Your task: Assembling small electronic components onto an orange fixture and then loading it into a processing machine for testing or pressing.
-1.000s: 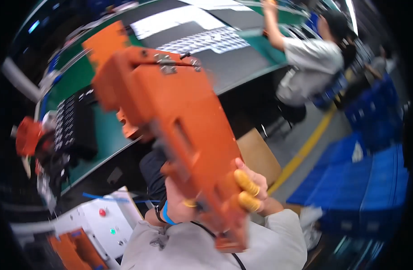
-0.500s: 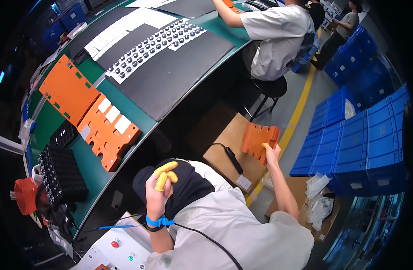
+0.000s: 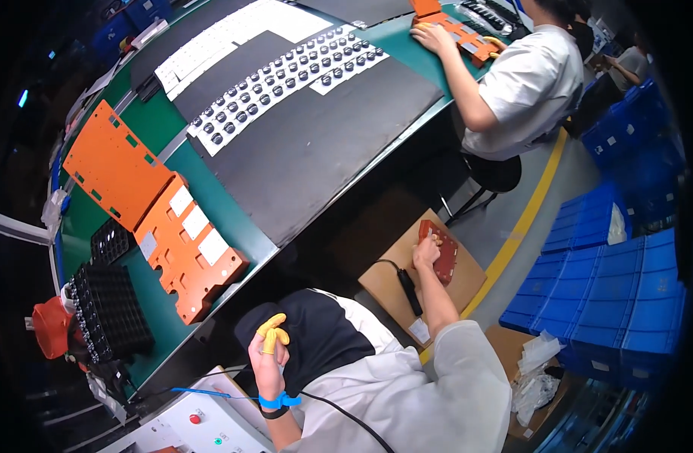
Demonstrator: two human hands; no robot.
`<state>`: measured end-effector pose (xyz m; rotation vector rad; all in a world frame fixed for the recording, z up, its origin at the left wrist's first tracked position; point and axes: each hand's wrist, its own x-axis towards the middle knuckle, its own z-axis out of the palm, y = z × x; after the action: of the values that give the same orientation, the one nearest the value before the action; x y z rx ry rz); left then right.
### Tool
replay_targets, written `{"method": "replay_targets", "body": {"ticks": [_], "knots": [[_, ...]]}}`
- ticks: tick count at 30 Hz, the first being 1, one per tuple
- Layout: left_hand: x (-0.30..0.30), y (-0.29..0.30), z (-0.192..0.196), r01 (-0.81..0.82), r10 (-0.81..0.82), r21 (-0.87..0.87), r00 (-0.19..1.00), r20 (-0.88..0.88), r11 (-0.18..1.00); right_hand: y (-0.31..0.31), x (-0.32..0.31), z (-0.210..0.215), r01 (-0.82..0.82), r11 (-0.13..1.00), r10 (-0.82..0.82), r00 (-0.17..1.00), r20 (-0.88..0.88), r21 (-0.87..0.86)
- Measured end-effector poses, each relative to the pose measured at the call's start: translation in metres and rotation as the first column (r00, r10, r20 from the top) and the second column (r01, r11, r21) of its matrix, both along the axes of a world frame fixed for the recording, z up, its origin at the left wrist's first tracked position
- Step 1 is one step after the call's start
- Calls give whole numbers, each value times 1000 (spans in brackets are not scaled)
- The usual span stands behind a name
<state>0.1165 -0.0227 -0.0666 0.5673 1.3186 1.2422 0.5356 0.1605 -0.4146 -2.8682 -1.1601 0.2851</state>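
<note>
Here your right hand (image 3: 425, 251) reaches down beside your seat and rests on a dark red-orange plate (image 3: 438, 251) that lies on an open cardboard box (image 3: 392, 291) on the floor; the fingers curl over the plate's near edge, closed on it, with yellow finger cots showing at the tips. Just beside that hand, a black handheld tool (image 3: 407, 291) with a cord lies on the same cardboard box.

Your left hand (image 3: 268, 356) is raised above your lap, holding nothing, its fingers loosely bent and drawn together, with yellow finger cots (image 3: 272, 331) on two of them and a blue wrist strap (image 3: 278, 401) around the wrist, a dark cord trailing from it.

To your left, on the green tabletop (image 3: 165, 124), an orange fixture plate with white inserts (image 3: 189, 245) lies near the edge, touching a larger flat orange panel (image 3: 114, 164) further up. A black tray (image 3: 108, 313) of small cells sits at the tabletop's lower end, next to a red object (image 3: 50, 326). A long black mat (image 3: 316, 140) crosses the tabletop, and white sheets carrying rows of black knobs (image 3: 286, 75) lie along it.

Across the tabletop, another person in a white shirt (image 3: 524, 87) sits on a stool, their hands on orange plates (image 3: 456, 34). Stacked blue crates (image 3: 611, 294) stand at your right, past a yellow floor line (image 3: 524, 219).
</note>
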Motion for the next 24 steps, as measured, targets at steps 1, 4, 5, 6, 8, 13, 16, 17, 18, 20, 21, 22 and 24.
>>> {"method": "replay_targets", "body": {"ticks": [1, 4, 5, 6, 8, 13, 16, 17, 18, 20, 21, 22, 24], "knots": [[1, 2, 2, 10, -10, -15, 1000, -18, 1000, 10, -6, -7, -12, 1000, 11, 999, -48, -20], [-3, 6, -2, -20, 22, -32, 999, 36, 999, 40, -14, -44, 162, 986, -158, 982, 99, -35], [-8, 7, -4, -36, 36, -49, 999, 6, 998, 51, -33, -44, 170, 969, -170, 985, 17, -177], [-10, 6, -5, -68, 68, -52, 998, -13, 996, 60, -47, -39, 164, 969, -173, 984, -36, -186], [-13, 9, -9, -100, 103, -75, 994, 48, 992, 70, -44, -44, 136, 950, -136, 991, 20, -281], [-4, 22, -12, -140, 152, -154, 986, 70, 978, 106, -10, -77, 173, 947, -171, 985, 31, -272], [-3, 26, -20, -136, 178, -205, 963, 203, 969, 126, -2, -98, 161, 960, -179, 982, -59, -228], [-1, 27, -22, -129, 184, -219, 951, 250, 967, 134, 10, -107, 214, 952, -225, 974, -24, -219], [0, 27, -25, -133, 199, -236, 939, 281, 963, 138, 7, -112, 221, 946, -228, 974, -2, -238], [0, 28, -27, -116, 192, -201, 886, 421, 973, 138, -15, -110, 273, 952, -291, 946, -145, -136], [2, 30, -28, -126, 207, -195, 851, 482, 973, 135, -24, -108, 243, 961, -262, 952, -160, -130], [5, 34, -25, -120, 217, -220, 840, 497, 968, 129, -27, -107, 196, 969, -224, 955, -197, -151], [7, 34, -31, -112, 211, -213, 822, 529, 971, 121, -34, -101, 89, 979, -138, 951, -275, -185]]}}
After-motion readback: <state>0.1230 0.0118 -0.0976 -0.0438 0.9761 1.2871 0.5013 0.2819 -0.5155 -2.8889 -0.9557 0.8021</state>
